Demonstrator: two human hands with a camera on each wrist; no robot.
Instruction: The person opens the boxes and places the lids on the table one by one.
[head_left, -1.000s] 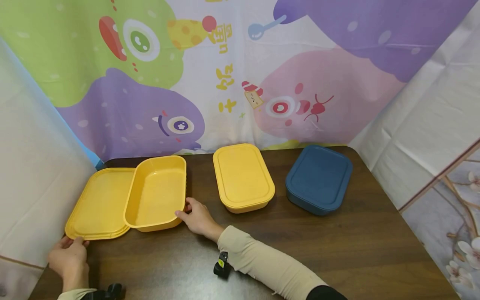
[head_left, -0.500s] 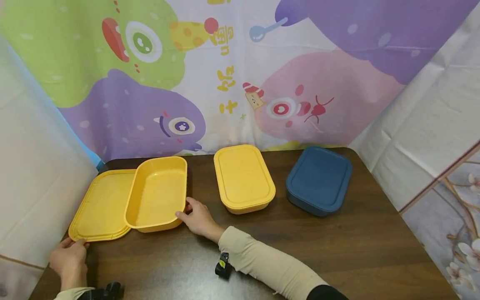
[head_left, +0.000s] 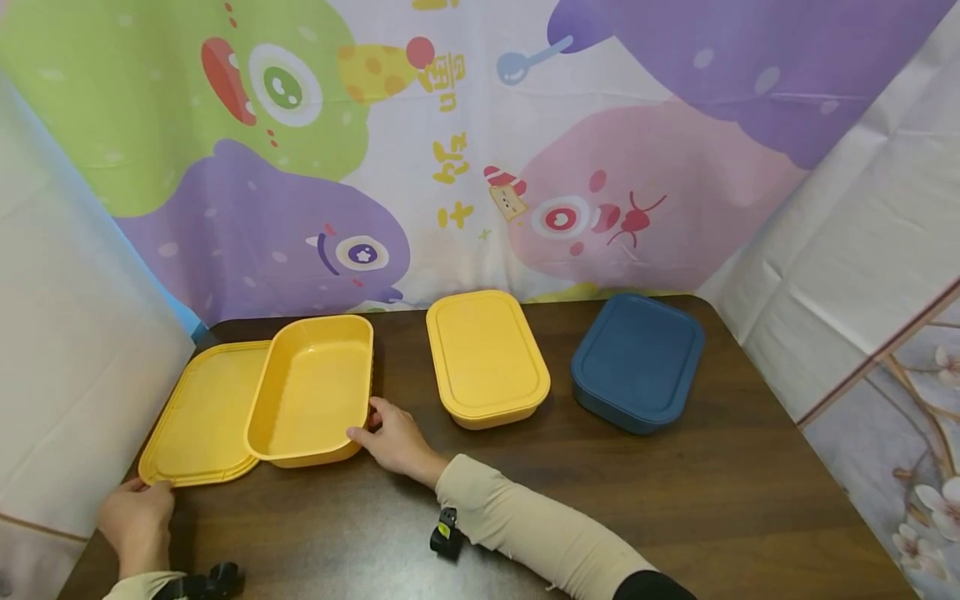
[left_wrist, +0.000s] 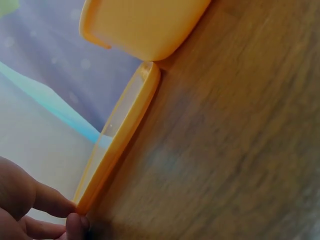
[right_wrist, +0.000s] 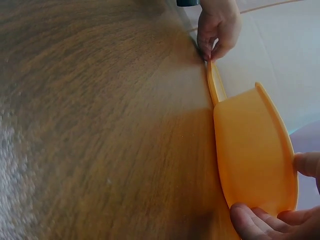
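My left hand [head_left: 137, 521] pinches the near left corner of a yellow lid [head_left: 206, 412] between thumb and fingers. In the left wrist view the lid [left_wrist: 117, 145] lies low along the tabletop, its far end right at the box's foot. An uncovered yellow lunch box [head_left: 311, 392] stands to the lid's right and overlaps it in the head view; nothing lies inside. My right hand [head_left: 395, 439] grips this box at its near right corner, thumb at the rim and fingers against the side wall. The right wrist view shows those fingertips on the box's wall [right_wrist: 255, 150].
A second yellow lunch box [head_left: 487, 358], lid on, stands at the middle back of the brown table [head_left: 675, 508]. To its right is a lidded dark blue lunch box [head_left: 637, 361]. A cartoon-print curtain [head_left: 465, 167] hangs behind the table.
The yellow lid has shifted slightly to the right, with my left hand still on its corner. The open box and my right hand have barely moved.
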